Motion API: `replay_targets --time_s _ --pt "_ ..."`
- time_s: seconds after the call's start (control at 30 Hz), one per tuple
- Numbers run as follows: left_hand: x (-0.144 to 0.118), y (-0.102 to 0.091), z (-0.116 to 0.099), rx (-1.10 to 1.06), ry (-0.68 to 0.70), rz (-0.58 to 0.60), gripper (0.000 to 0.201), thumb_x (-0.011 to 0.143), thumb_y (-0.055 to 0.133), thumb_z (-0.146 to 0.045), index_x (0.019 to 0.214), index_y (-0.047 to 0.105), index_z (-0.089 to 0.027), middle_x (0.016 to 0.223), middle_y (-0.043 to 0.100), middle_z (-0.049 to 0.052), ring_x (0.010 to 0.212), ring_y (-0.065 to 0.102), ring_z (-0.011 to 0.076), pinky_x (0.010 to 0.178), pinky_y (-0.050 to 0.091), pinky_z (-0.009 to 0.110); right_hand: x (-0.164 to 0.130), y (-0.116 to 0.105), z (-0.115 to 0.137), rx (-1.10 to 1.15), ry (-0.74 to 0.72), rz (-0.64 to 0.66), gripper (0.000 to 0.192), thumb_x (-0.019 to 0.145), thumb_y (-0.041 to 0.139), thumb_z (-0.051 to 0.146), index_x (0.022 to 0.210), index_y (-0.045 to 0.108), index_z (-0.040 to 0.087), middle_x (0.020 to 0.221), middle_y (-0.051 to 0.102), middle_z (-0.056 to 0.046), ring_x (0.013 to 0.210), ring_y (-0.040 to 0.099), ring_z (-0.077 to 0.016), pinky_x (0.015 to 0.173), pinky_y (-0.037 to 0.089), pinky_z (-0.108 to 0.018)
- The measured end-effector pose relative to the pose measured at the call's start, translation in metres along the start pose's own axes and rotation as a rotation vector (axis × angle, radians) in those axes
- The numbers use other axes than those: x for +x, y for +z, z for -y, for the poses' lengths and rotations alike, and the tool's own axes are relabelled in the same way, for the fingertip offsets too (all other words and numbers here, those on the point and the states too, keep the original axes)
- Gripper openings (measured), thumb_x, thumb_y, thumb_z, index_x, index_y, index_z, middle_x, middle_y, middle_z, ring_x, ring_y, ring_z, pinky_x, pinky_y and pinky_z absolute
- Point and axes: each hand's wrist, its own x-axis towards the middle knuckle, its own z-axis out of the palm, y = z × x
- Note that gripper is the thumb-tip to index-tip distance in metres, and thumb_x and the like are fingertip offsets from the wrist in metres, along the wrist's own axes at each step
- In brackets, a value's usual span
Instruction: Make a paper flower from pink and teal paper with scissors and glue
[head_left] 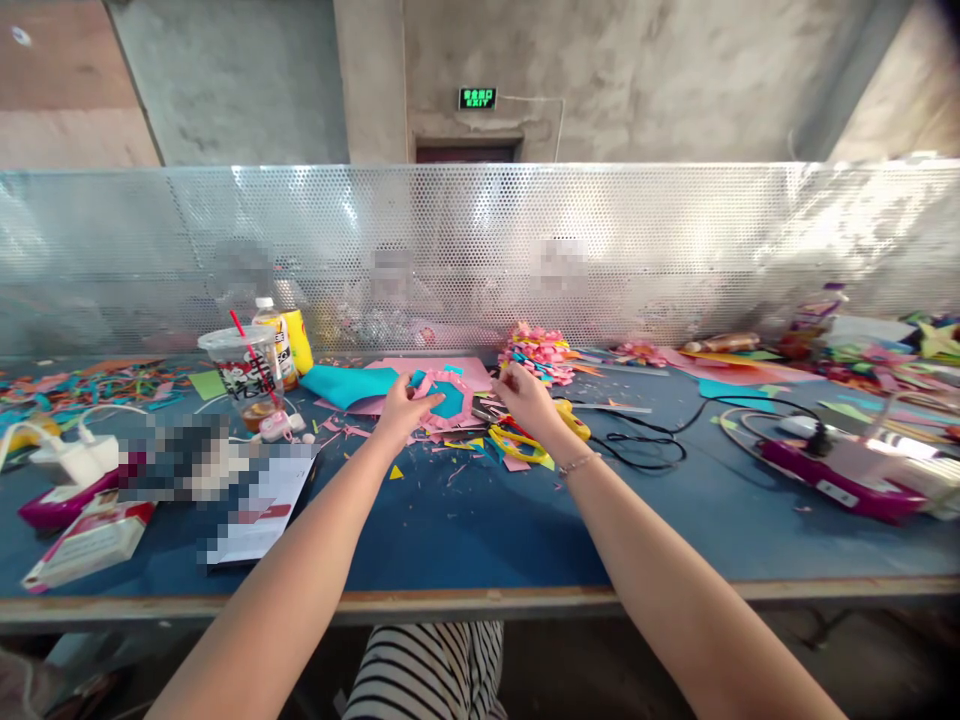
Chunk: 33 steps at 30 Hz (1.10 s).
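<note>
My left hand [406,405] grips the left side of a pink frilled paper ring [459,408], thumb in front. Blue paper [450,401] shows inside the ring. Just right of the ring, my right hand [527,398] is closed in a pinch; whatever its fingertips hold is too small to make out. Below that hand lie yellow-handled scissors [519,446], and a yellow tool [573,420] is partly hidden behind my wrist. Behind my hands are a pink paper sheet [442,367], a folded blue sheet [349,386] and a pile of pink paper pieces [536,345].
At left are a plastic cup [244,370] with a red straw, bottles, a phone [264,507], a small box [90,545] and a purple power strip [71,495]. Black cable [652,450] and another power strip [840,480] lie right. A perforated metal screen [480,240] borders the back.
</note>
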Motion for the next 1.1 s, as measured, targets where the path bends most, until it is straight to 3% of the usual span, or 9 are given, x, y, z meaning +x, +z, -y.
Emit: replay_targets --time_s 0.2,0.33,0.4,0.53,0.63,0.83,1.1 --pt "-0.001 0.001 -0.004 0.013 -0.120 0.075 0.047 0.055 0.075 -0.033 0.093 0.054 -0.016 0.070 0.053 -0.002 0.062 0.054 0.0111 0.057 0.044 0.023 -0.001 0.005 0.003 0.485 0.282 0.121 0.023 0.070 0.055 0.039 0.066 0.048 0.018 0.063 0.053 0.001 0.057 0.050 -0.0107 0.055 0.040 -0.024" --pt "-0.001 -0.004 0.002 0.243 -0.187 0.098 0.048 0.056 0.074 -0.034 0.095 0.055 -0.015 0.068 0.052 -0.001 0.058 0.051 0.0110 0.055 0.041 0.023 -0.004 0.003 0.007 0.798 0.430 0.167 0.025 0.063 0.066 0.037 0.069 0.052 0.017 0.065 0.054 0.001 0.057 0.051 -0.0086 0.053 0.041 -0.021" --pt "-0.001 -0.009 0.005 0.455 -0.095 0.128 0.039 0.058 0.072 -0.035 0.089 0.057 -0.016 0.068 0.053 -0.001 0.060 0.052 0.0124 0.058 0.042 0.024 -0.005 0.002 0.008 0.868 0.458 0.196 0.024 0.062 0.067 0.034 0.072 0.056 0.016 0.065 0.054 0.001 0.057 0.051 -0.0079 0.053 0.041 -0.021" --pt "-0.001 -0.013 0.003 0.729 0.286 0.044 0.025 0.061 0.071 -0.031 0.080 0.063 -0.018 0.080 0.058 0.004 0.074 0.056 0.0165 0.072 0.044 0.030 -0.006 0.003 0.009 0.929 0.458 0.262 0.019 0.067 0.065 0.030 0.078 0.061 0.015 0.064 0.054 0.001 0.056 0.050 -0.0076 0.052 0.042 -0.020" --pt "-0.001 -0.006 -0.006 0.581 0.401 0.041 0.014 0.067 0.065 -0.024 0.080 0.065 -0.018 0.081 0.061 0.005 0.077 0.058 0.0167 0.074 0.045 0.030 -0.008 0.005 0.012 0.969 0.483 0.332 0.016 0.069 0.063 0.027 0.079 0.063 0.015 0.064 0.054 0.000 0.056 0.050 -0.0071 0.053 0.042 -0.020" --pt "-0.011 0.010 -0.017 0.286 0.252 0.139 0.013 0.073 0.058 -0.028 0.076 0.065 -0.017 0.075 0.066 0.004 0.068 0.060 0.0155 0.065 0.046 0.027 -0.015 0.009 0.018 1.015 0.445 0.580 0.022 0.073 0.060 0.025 0.092 0.065 0.015 0.072 0.056 -0.002 0.063 0.053 -0.0085 0.059 0.045 -0.021" --pt "-0.014 0.009 -0.022 0.180 0.159 0.133 0.017 0.072 0.059 -0.031 0.068 0.063 -0.016 0.066 0.064 0.002 0.064 0.058 0.0146 0.059 0.043 0.024 -0.016 0.006 0.021 1.113 0.468 0.685 0.023 0.076 0.056 0.021 0.096 0.064 0.015 0.072 0.056 -0.001 0.064 0.053 -0.0095 0.062 0.046 -0.022"
